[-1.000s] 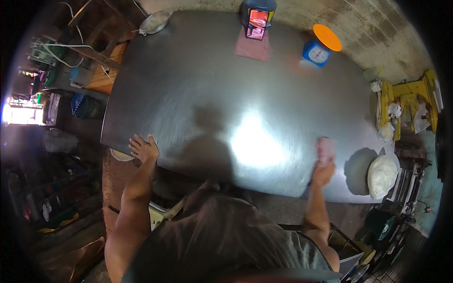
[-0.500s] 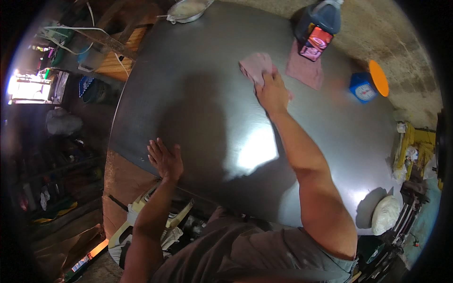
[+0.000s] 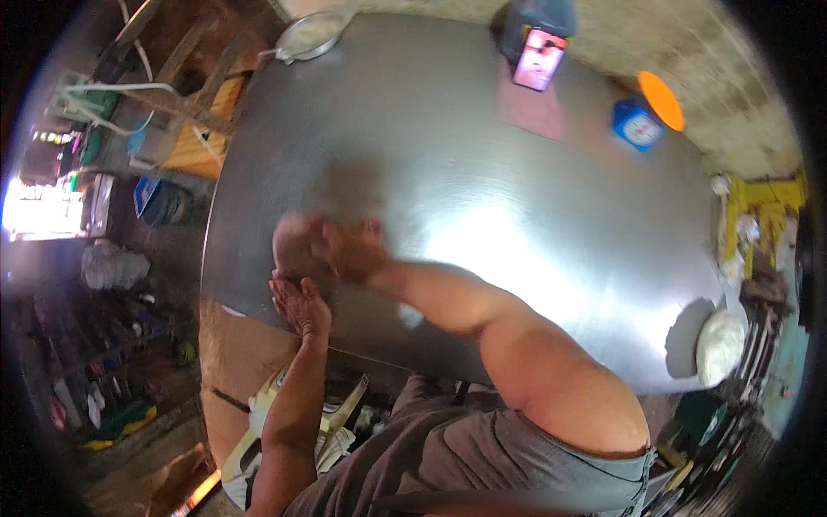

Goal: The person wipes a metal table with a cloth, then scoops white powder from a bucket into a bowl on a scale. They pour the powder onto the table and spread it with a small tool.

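My right hand (image 3: 351,252), smeared by motion, holds a pink cloth (image 3: 294,239) against the grey metal tabletop (image 3: 413,112). The cloth sticks out on the left of that hand, just beyond the fingertips of my left hand (image 3: 301,307). Fingers apart and holding nothing, my left hand lies at the near left edge of the table. Whether it touches the cloth I cannot tell.
A sieve (image 3: 310,36) sits at the far left corner. At the back a phone (image 3: 540,59) leans on a dark jug (image 3: 517,30), by a second pink cloth (image 3: 530,108). A blue scale (image 3: 636,123) with an orange pan stands right; a white bag (image 3: 720,346) lies near right.
My right hand has swept the cloth from the far middle of the table toward me and left, close to my left hand. My left hand has stayed near the edge. The view has shifted slightly.
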The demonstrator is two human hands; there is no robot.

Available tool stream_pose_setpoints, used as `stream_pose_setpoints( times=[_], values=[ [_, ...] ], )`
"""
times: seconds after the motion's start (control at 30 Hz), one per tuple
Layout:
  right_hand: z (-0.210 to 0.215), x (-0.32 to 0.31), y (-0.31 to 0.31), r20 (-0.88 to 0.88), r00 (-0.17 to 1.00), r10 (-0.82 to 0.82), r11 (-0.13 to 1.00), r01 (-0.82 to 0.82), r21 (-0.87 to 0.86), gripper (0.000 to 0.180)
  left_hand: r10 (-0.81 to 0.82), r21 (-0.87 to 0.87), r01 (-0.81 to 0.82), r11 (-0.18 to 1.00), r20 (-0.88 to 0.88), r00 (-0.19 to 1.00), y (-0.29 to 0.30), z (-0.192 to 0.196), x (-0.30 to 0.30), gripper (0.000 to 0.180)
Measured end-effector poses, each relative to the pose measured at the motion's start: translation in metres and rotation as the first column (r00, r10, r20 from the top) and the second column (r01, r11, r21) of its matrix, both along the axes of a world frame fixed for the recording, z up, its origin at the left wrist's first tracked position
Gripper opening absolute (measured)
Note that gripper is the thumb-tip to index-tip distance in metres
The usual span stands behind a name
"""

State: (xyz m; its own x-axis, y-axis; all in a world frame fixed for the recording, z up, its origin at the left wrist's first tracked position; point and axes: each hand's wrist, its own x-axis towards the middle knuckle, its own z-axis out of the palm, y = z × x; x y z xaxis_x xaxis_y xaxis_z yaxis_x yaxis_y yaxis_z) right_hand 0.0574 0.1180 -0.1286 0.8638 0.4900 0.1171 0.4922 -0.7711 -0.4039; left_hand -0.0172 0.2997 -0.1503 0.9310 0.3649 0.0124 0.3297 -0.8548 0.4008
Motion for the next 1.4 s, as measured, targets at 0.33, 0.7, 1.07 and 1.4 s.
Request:
stream_pose_setpoints(
  times=[0.33,0.7,1.07,1.4],
  values=[
    [0.020,-0.271,-0.337,-0.084,0.539,-0.838,0.533,0.776,-0.337,0.040,-0.503,0.272,0.514,0.814,-0.114,0.857,-0.088,-0.010,-0.019,0.076],
    [0.017,-0.160,-0.446,0.041,0.395,-0.918,0.395,0.919,-0.012,0.047,-0.727,-0.007,0.773,0.634,-0.345,0.594,-0.412,0.044,0.005,0.080],
    [0.005,0.081,-0.566,-0.023,0.496,-0.868,0.495,0.868,0.052,0.029,-0.693,0.089,0.734,0.673,-0.270,0.668,-0.461,0.040,0.027,0.082],
    [0.020,-0.020,-0.552,-0.031,0.779,-0.626,0.779,0.625,-0.052,0.053,-0.463,-0.194,0.671,0.716,0.586,0.664,-0.775,0.103,0.116,0.080]
  ],
)
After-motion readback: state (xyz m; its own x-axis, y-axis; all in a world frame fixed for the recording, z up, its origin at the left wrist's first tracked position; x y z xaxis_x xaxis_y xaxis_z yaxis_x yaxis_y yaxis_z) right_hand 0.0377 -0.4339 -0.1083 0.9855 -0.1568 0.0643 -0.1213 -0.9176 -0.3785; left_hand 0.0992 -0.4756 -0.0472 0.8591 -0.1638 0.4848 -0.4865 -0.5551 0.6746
